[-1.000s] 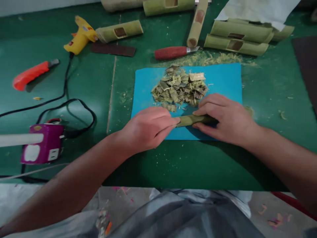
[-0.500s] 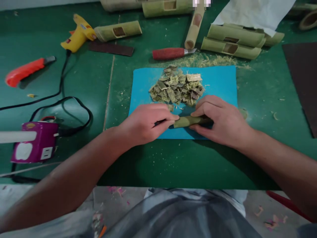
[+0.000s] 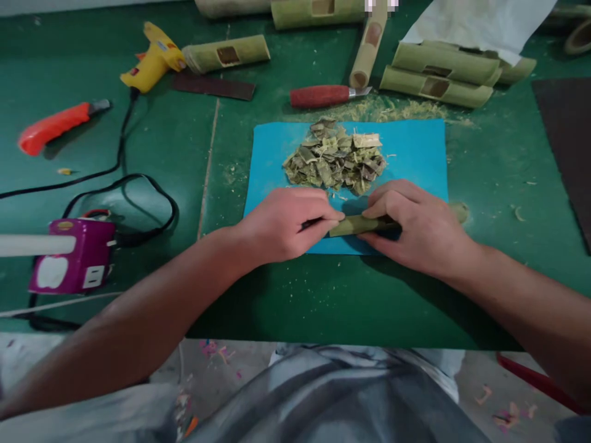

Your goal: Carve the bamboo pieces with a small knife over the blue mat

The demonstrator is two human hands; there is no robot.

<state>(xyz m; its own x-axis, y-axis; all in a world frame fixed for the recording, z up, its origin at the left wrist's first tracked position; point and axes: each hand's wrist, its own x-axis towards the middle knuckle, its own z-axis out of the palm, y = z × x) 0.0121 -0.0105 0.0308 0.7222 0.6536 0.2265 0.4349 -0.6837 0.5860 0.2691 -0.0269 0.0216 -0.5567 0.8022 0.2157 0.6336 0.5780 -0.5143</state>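
A short green bamboo tube [image 3: 346, 226] lies level over the front of the blue sheet [image 3: 418, 147]. My right hand [image 3: 418, 224] is closed around its right part, thumb on the near side and fingers on the far side, covering much of it. The fingers of my left hand [image 3: 293, 224] pinch together at the tube's left end; whether anything small is between them is hidden. Just beyond both hands, a heap of dry, crumbled leaf pieces [image 3: 335, 157] rests on the sheet.
Behind the sheet lie a red-handled knife [image 3: 319, 96], shavings [image 3: 401, 111] and bamboo tubes with cut windows [image 3: 436, 87]. To the left are a yellow glue gun [image 3: 154, 60], an orange cutter [image 3: 55, 128], a purple power block [image 3: 78, 253] and black cables [image 3: 122, 135].
The whole view has shifted slightly, so the table things appear a little further right and higher. Both hands keep their hold, with hardly any movement relative to the bamboo tube.
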